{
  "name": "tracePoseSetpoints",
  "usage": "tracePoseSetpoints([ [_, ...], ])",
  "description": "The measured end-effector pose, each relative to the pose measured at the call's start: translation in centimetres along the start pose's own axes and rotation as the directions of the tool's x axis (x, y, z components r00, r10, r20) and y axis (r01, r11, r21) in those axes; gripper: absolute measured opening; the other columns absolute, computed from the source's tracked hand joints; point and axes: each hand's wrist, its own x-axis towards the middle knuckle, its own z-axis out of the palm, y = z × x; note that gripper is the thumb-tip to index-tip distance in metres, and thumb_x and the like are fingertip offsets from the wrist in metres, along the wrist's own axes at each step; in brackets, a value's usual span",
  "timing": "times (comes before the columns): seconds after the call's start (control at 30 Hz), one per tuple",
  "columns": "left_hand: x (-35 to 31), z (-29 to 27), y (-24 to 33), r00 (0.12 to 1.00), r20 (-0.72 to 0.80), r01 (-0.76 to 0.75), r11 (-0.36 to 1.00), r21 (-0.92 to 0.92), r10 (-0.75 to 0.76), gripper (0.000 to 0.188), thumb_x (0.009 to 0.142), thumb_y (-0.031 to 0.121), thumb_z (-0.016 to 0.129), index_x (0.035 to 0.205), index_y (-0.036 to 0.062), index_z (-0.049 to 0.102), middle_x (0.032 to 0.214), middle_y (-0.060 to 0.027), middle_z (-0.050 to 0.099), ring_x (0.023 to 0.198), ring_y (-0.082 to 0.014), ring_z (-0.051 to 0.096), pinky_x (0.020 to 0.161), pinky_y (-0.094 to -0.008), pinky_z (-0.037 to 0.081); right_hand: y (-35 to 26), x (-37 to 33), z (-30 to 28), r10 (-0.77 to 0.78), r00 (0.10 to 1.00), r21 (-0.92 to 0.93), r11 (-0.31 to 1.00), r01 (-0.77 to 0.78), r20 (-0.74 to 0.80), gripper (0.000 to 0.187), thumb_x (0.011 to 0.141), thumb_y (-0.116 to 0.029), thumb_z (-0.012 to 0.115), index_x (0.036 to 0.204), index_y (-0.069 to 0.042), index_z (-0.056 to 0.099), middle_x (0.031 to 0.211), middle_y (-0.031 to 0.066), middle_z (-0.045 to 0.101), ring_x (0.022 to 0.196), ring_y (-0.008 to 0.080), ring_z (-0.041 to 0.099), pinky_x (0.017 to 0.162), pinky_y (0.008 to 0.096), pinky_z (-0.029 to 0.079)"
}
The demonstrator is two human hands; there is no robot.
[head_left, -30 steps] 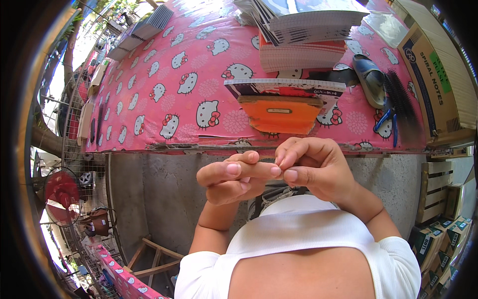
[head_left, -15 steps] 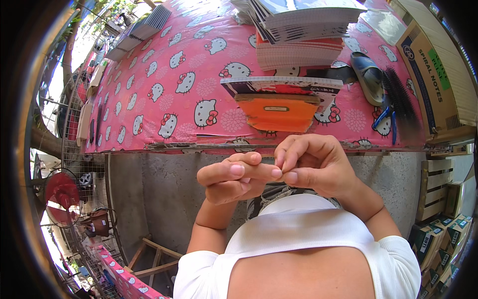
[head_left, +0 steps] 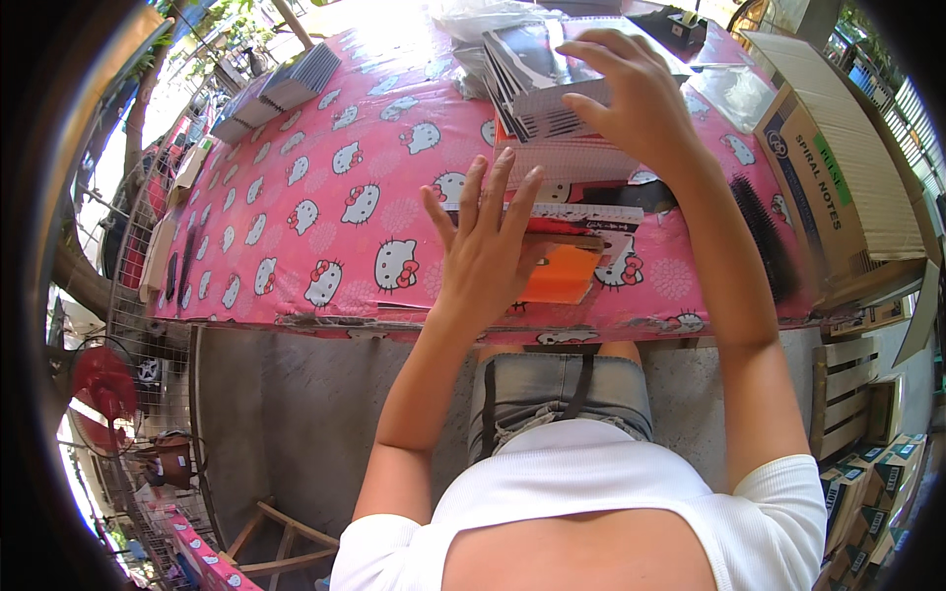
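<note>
My left hand (head_left: 483,241) reaches over the near edge of the table with its fingers spread and nothing held in it. Below its fingertips lies a notebook (head_left: 601,214) with a row of punched holes, behind an orange block-like piece (head_left: 560,276); the hand hides part of both. Farther off, my right hand (head_left: 631,103) is above a stack of notebooks (head_left: 562,110), thumb apart from the curved fingers. Whether its fingertips touch the dark glossy cover (head_left: 532,54) on top I cannot tell. Pinkish sheets (head_left: 562,160) lie under that stack.
A pink patterned cloth (head_left: 325,217) covers the table. Another row of notebooks (head_left: 286,89) stands at the far left. To the right are a black brush (head_left: 764,236) and a large cardboard box (head_left: 808,187). Clear plastic (head_left: 734,94) lies near the box.
My hands, formerly together with fingertips pinched in front of my body, have parted and moved forward over the table: the left to the notebook, the right to the stack.
</note>
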Motion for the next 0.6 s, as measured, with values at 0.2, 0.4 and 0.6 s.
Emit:
tracePoseSetpoints([
  [0.2,-1.3,2.4,-1.7,0.982,0.173,0.116,0.972,-0.204,-0.081,0.046,0.078,0.021,0.068,0.121,0.016,0.055,0.109,-0.0043,0.059,0.104,-0.0242,0.054,0.104,-0.0584,0.019,1.9,1.1,2.9,-0.047,0.932,-0.035,0.997,0.063,0.359,0.037,0.076,-0.015,0.069,0.112,-0.012,0.064,0.109,0.0074,0.062,0.104,0.027,0.057,0.09,0.0396,0.047],
  [0.4,-1.0,-0.1,-0.4,0.925,-0.095,0.356,0.927,-0.114,-0.367,0.062,0.08,0.032,0.072,0.133,0.016,0.044,0.137,-0.0076,0.043,0.128,-0.0247,0.038,0.109,-0.0517,0.016,1.5,-2.7,-1.8,-0.023,0.991,0.065,0.998,0.015,0.135,0.057,0.077,-0.027,0.07,0.128,-0.01,0.053,0.122,0.0109,0.058,0.115,0.0273,0.053,0.094,0.0376,0.044],
  [0.6,-5.5,4.1,-1.6,0.628,0.195,0.295,-0.002,-0.956,-0.753,0.076,0.078,0.013,0.075,0.139,0.001,0.031,0.135,-0.0115,0.042,0.125,-0.0192,0.04,0.106,-0.0344,0.027,-5.4,-19.1,2.1,0.605,0.746,0.839,0.225,-0.495,0.278,0.08,0.076,-0.031,0.074,0.137,-0.002,0.031,0.125,0.0101,0.047,0.112,0.022,0.048,0.094,0.0355,0.04],
])
